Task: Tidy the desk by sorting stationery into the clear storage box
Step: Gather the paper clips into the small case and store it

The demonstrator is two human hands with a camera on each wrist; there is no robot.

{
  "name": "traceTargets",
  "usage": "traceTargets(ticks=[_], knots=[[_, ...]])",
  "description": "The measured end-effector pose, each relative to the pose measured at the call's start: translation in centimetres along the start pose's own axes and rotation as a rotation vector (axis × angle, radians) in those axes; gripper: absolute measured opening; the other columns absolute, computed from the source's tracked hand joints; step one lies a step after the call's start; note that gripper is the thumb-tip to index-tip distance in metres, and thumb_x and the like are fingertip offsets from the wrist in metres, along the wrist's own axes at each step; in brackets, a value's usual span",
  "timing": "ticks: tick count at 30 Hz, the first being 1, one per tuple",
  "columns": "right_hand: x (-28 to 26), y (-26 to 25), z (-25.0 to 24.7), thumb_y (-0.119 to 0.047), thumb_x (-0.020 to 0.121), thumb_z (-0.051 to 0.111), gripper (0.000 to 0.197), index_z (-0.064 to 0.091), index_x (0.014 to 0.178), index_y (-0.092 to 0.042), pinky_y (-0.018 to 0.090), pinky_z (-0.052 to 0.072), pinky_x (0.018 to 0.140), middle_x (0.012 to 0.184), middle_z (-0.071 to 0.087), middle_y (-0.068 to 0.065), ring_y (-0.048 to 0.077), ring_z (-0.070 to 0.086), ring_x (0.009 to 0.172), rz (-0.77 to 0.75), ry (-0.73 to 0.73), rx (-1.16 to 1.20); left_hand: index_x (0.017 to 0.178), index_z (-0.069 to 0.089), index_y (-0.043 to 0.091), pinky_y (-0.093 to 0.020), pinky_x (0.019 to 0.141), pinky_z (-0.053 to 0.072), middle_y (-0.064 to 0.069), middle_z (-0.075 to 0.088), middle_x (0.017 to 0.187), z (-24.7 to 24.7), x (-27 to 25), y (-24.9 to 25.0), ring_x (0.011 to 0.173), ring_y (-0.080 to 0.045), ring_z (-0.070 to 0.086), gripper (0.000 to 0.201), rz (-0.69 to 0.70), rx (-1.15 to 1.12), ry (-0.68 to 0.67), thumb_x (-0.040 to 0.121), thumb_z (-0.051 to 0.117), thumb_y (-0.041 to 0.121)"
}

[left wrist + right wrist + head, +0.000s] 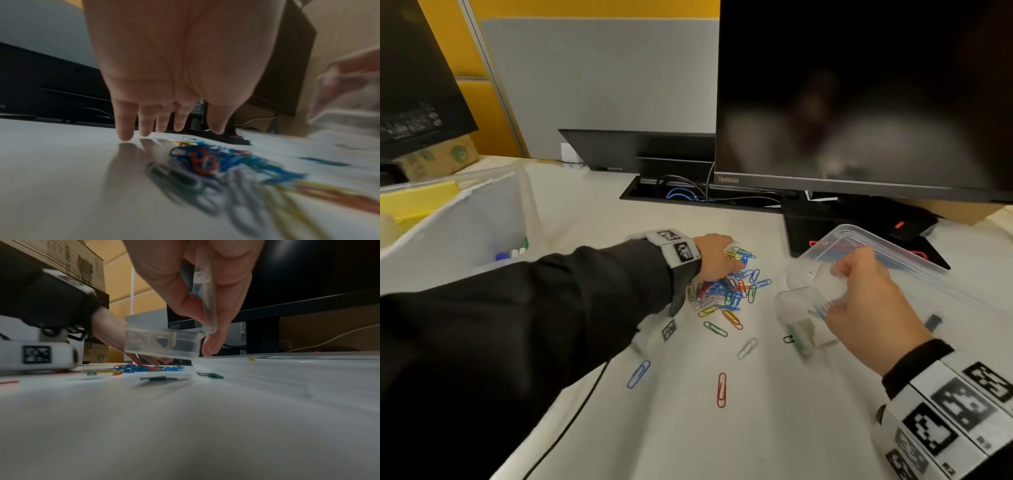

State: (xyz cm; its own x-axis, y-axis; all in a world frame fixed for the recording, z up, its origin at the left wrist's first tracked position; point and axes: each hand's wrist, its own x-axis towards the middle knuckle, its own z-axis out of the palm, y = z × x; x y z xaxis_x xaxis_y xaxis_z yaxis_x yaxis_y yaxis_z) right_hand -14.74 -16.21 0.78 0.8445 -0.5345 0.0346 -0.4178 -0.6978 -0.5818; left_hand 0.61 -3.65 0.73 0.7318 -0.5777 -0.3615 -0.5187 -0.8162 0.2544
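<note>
1. Two hands work over a white desk (722, 445) strewn with coloured paper clips (726, 287), the main heap lying near the middle of the desk, in front of a dark monitor (859, 102).
2. The left hand (714, 257) reaches over the far side of the heap; in the left wrist view its fingers (125, 123) are straight and spread, tips down at the desk surface just beyond the clips, holding nothing.
3. The right hand (866, 308) grips a small clear plastic case (815, 287) between thumb and curled fingers (the case is blurred in the head view); the right wrist view shows it lifted off the desk.
4. Several stray clips lie apart from the heap nearer the person: a red clip (722, 390), a pale blue clip (638, 374), a white clip (747, 347) and a green clip (715, 329).
5. One shallow clear lid or tray (914, 253) rests at the right, just behind the right hand, partly over the monitor's stand.
6. The large clear storage box (465, 219) stands at the far left of the desk, well apart from the clips, with markers (512, 253) visible at its bottom and a yellow item (417, 202) at its far rim.
7. Both wrists wear white bands printed with black square markers, over black sleeves.
</note>
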Motion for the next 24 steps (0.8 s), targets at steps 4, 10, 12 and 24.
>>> traceTargets(ticks=[4,10,12,24], knots=[[-0.6,-0.3,-0.1,0.012,0.077,0.053,0.057,0.036,0.121,-0.021,0.026,0.033,0.080,0.121,0.047,0.009,0.021,0.045,0.097,-0.069,-0.033,0.006,0.149,0.014,0.009,-0.028,0.115,0.014,-0.007,0.010,0.158,-0.2,1.4,0.6,0.145,-0.022,0.016,0.057,0.032,0.015,-0.079,0.101,0.029,0.035],[-1.0,-0.5,-0.3,0.011,0.080,0.050,0.056,0.041,0.112,-0.033,0.026,0.034,0.069,0.112,0.044,0.001,0.020,0.049,0.081,-0.169,-0.016,-0.015,0.148,0.020,0.019,-0.024,0.112,0.016,0.001,0.019,0.157,0.6,-3.2,0.2,0.142,-0.016,0.023,0.051,0.158,0.036,-0.199,0.101,0.026,0.036],[-0.9,-0.3,-0.1,0.010,0.081,0.048,0.045,0.045,0.104,-0.030,0.026,0.035,0.073,0.117,0.048,0.004,0.021,0.051,0.087,-0.181,-0.040,-0.056,0.146,0.025,0.025,-0.026,0.112,0.019,0.003,0.027,0.154,0.0,-5.0,-0.4,0.139,-0.017,0.029,0.050,0.143,0.025,-0.134,0.099,0.031,0.041],[-1.3,-0.2,-0.1,0.000,0.076,0.061,0.070,0.032,0.136,-0.023,0.044,0.051,0.087,0.129,0.049,0.008,0.032,0.056,0.102,0.052,-0.064,-0.108,0.112,0.061,0.002,-0.012,0.046,0.043,-0.009,0.075,0.095,0.7,-8.9,-5.8,0.041,-0.001,0.058,0.060,-0.263,0.276,-0.381,0.066,0.081,0.037]])
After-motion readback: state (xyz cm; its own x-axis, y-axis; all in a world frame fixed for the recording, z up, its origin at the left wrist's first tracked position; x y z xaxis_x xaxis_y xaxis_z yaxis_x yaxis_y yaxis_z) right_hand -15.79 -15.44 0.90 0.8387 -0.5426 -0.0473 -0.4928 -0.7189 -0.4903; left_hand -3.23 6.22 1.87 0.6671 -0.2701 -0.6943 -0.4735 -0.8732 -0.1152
